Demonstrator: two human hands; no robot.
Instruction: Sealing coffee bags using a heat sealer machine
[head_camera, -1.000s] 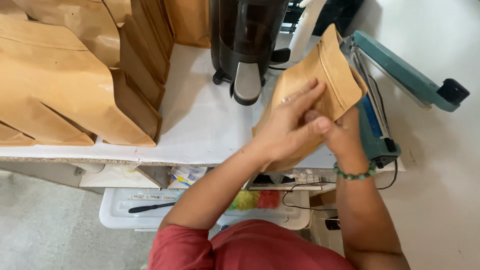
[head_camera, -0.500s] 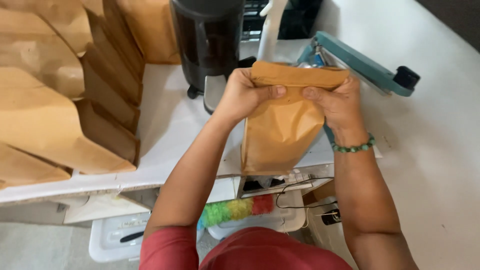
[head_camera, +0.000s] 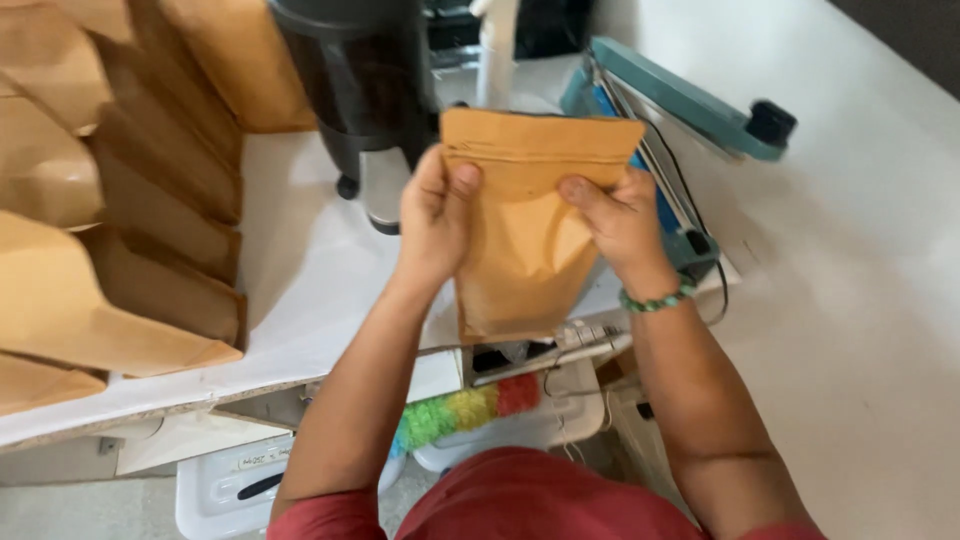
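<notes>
White tabletop fills the middle of the frame, with a pale wall running down the right side. At the centre, both hands hold a brown paper pouch upright above the table's near edge. The left hand is closed on the pouch's left edge, thumb pressed on the front just below the crease near the top. The right hand is closed on the right edge the same way, thumb on the front, fingers hidden behind; a green bead bracelet circles that wrist.

Half a second ago the pouch's top was bent over under both thumbs and sat higher in the frame; now the top stands straight and flat, and the whole front faces the camera. A second ago it was tilted toward the upper right, beside the sealer.

Just behind the pouch, at the upper right, lies a teal heat sealer with its arm raised. At the top centre stands a black machine on the table. Rows of brown paper bags crowd the left side. Below the table edge, at the bottom centre, a multicoloured duster rests on a white plastic bin.
</notes>
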